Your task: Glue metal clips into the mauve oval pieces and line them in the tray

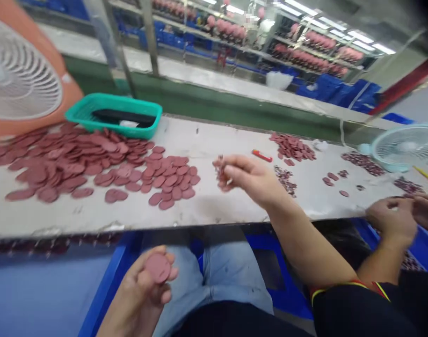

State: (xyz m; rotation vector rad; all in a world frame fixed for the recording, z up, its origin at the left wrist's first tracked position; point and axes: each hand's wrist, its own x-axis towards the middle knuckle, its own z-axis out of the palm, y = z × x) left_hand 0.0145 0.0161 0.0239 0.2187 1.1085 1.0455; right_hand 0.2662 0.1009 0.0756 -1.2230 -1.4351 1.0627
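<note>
One orange fan (27, 70) fills the upper left of the frame, with a teal basket (122, 131) just beside it, holding a long black object (124, 116) and something small and white. Below them, at middle left, you have a broad heap of dull-red oval discs (69, 157) on the white tabletop (180, 135), some overlapping, some lying flat at its front edge. A smaller cluster of the same discs (170, 180) adjoins the heap on its right.

At lower left, off the table edge, your left hand (143, 285) grips a single red disc (157, 267) between thumb and fingers, its face (marked with two short slits) turned up. Your hands are well apart from each other. Near the centre, above the tabletop, your right hand (250, 178) has thumb and fingers drawn together on some small mottled pieces (221, 166), too blurred to name more closely.

Right of centre lie a red-handled tool (262, 156), a small pile of similar mottled bits (286, 180) partly behind your right arm, and another heap of red discs (294, 147). Farther right are a few loose discs (330, 178) and a dark heap of small parts (363, 163). At the right edge, another person's hands (392, 217) are close together at the table edge, below a pale-blue fan (406, 145).
</note>
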